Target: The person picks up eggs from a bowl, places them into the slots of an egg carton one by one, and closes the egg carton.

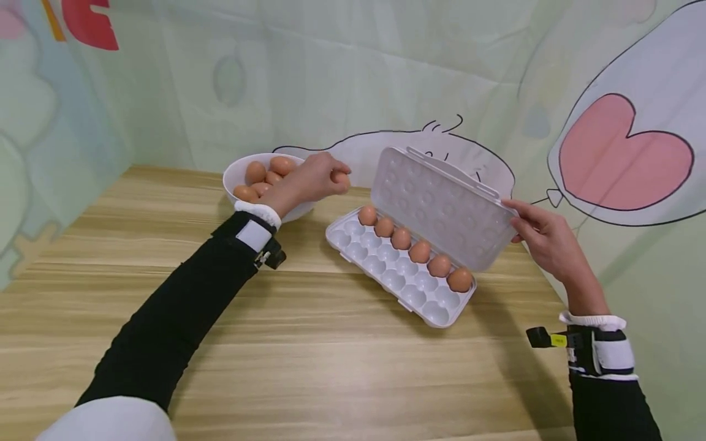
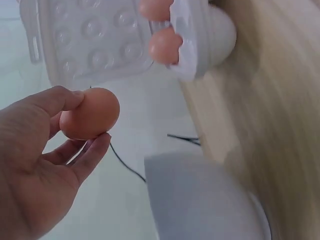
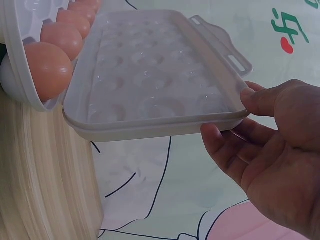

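Between thumb and fingers, my left hand point(image 1: 313, 177) pinches a brown egg point(image 2: 92, 114), held in the air beside the rim of a white bowl point(image 1: 234, 174). More brown eggs lie in that bowl. A white egg carton point(image 1: 375, 263) stands raised-lid on the table, its back row filled with several eggs point(image 1: 420, 251); the front hollows hold none. My right hand point(image 1: 543, 236) grips the right corner of the translucent lid point(image 3: 150, 75), thumb on one side and fingers on the other, keeping it upright.
Under everything is a wood-grain table point(image 1: 309, 367). Close behind the bowl and lid hangs a printed cloth backdrop point(image 1: 331, 73) with cartoon drawings. The bowl stands left of the carton, with a gap between them.
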